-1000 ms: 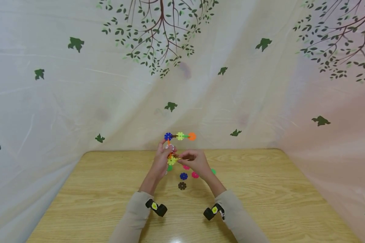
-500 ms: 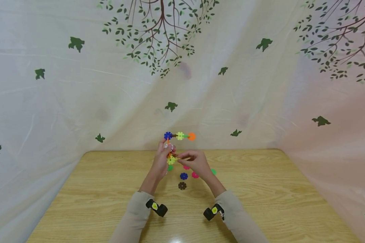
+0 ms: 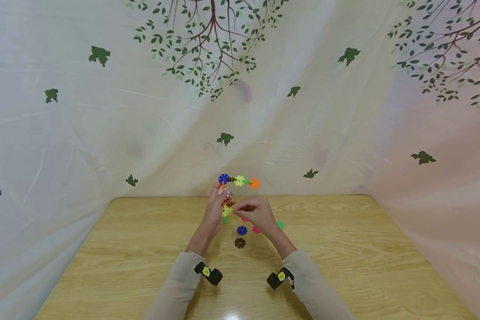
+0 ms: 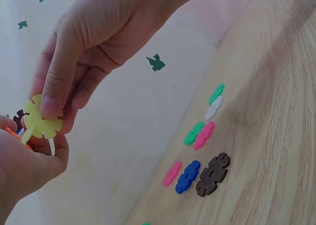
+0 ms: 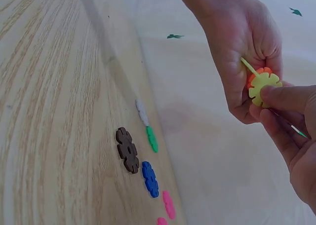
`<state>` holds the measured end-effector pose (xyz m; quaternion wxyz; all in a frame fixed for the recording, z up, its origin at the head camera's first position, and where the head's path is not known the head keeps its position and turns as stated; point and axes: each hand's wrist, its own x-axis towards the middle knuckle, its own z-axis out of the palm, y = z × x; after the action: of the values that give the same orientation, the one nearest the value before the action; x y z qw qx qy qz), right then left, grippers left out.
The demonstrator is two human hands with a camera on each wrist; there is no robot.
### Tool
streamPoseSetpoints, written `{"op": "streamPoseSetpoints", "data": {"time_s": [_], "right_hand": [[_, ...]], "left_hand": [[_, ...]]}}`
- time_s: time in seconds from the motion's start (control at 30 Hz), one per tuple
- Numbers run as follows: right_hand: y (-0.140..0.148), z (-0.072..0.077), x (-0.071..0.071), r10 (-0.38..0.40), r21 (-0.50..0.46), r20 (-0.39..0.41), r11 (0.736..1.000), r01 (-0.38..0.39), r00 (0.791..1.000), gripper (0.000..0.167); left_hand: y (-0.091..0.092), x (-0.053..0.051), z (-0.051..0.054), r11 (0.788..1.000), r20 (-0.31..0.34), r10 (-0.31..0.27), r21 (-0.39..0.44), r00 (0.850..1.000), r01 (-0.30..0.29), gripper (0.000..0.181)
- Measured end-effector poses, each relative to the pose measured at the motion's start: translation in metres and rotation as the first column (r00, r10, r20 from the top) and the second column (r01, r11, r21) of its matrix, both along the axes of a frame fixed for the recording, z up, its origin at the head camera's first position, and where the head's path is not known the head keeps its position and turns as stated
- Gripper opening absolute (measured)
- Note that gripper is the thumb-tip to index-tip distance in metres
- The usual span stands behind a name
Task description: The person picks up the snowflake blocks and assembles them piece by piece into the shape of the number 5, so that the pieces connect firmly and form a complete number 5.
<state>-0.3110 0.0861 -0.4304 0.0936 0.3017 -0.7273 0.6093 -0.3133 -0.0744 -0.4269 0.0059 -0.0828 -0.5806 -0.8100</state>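
Note:
My left hand grips a chain of notched plastic snowflake discs slotted into one another. Above its fingers the chain turns right, from a blue disc through a yellow-green disc to an orange disc at the end. Lower down, a yellow disc of the chain faces the camera. Between thumb and fingers, my right hand pinches another yellow disc, edge-on to the first. These two discs meet at their edges; how deep the slots engage is hidden. Fingers cover the chain's middle.
Loose discs lie on the wooden table below the hands: brown, blue, pink, white and several others. A pale curtain printed with leaves hangs behind the table's far edge.
My left hand has shifted slightly right, taking the chain along, and the chain's orange end sits a little lower. The right hand stays almost in place, still pinching the yellow disc.

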Motion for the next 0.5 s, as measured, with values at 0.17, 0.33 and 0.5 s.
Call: {"op": "streamPoseSetpoints", "data": {"time_s": [0.17, 0.33, 0.5], "right_hand": [[-0.0020, -0.0014, 0.0005, -0.001, 0.012, -0.016, 1.000, 0.001, 1.000, 0.006], [0.0011, -0.0008, 0.0002, 0.000, 0.015, 0.046, 1.000, 0.000, 0.999, 0.007], [0.0063, 0.0034, -0.0007, -0.006, 0.059, 0.149, 0.998, -0.003, 0.989, 0.011]], "left_hand": [[0.0021, 0.0010, 0.0004, 1.000, -0.001, 0.002, -0.023, 1.000, -0.002, 0.050], [0.0027, 0.0017, 0.0014, 1.000, -0.004, -0.007, -0.020, 1.000, 0.007, 0.050], [0.0004, 0.0023, 0.0031, 1.000, 0.020, -0.014, 0.008, 1.000, 0.014, 0.050]]}}
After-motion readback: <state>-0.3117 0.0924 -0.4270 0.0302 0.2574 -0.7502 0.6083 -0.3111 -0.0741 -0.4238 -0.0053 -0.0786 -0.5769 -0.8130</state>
